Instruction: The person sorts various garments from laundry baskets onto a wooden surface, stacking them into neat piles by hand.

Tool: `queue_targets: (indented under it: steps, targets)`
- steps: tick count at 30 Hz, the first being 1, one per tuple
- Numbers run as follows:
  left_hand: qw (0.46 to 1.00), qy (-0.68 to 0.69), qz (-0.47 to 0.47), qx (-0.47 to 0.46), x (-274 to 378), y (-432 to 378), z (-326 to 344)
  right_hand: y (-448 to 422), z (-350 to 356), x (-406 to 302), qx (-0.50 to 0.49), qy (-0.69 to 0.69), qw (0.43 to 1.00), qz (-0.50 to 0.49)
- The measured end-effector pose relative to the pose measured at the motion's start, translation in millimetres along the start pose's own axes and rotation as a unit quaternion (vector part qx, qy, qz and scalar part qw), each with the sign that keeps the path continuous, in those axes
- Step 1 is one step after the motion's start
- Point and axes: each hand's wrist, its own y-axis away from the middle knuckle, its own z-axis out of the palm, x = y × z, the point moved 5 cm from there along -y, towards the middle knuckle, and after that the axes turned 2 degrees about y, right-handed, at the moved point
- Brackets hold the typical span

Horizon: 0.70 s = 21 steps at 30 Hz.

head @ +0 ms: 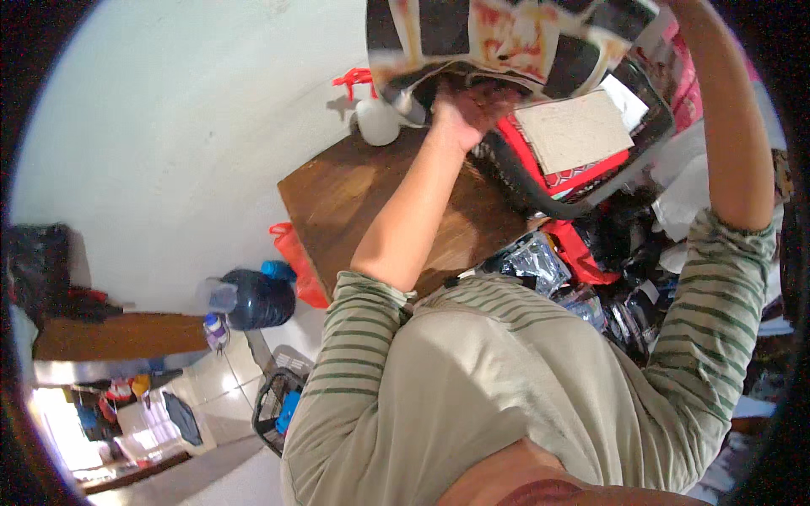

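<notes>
A black and cream patterned cloth item (512, 38) with reddish marks hangs at the top of the view. My left hand (474, 111) reaches into the shadowed opening along its lower edge; the fingers are dark and blurred, so their grip cannot be told. My right arm is raised at the upper right, and its hand is out of view past the top edge. Just right of my left hand, a black basket (569, 205) holds a beige board or folder (573, 133), red-edged items and white paper (623, 104). Below my left forearm lies a brown wooden tabletop (367, 183).
A white spray bottle (378, 121) with a red trigger stands by the wall. Plastic-wrapped packets (538, 262) are heaped beside the table. At left are a red plastic bag (294, 259), a large blue water jug (259, 300) and a black crate (259, 405) on the floor.
</notes>
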Motion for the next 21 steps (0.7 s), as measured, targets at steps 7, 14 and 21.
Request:
queue_targets:
  steps: [7, 14, 21]
  targets:
    - [0.976, 0.104, 0.121, -0.151, 87.3, 130.0, -13.0, 70.7, 127.2, -12.7, -0.047, -0.058, 0.958, -0.278]
    - [0.965, 0.009, 0.255, 0.060, 111.7, 230.6, -110.7, 102.9, 259.6, -7.1, 0.022, -0.069, 0.966, -0.248]
    - [0.914, -0.036, 0.244, 0.323, 54.9, 323.2, -253.5, 137.9, 430.8, 78.9, -0.030, -0.244, 0.964, -0.097]
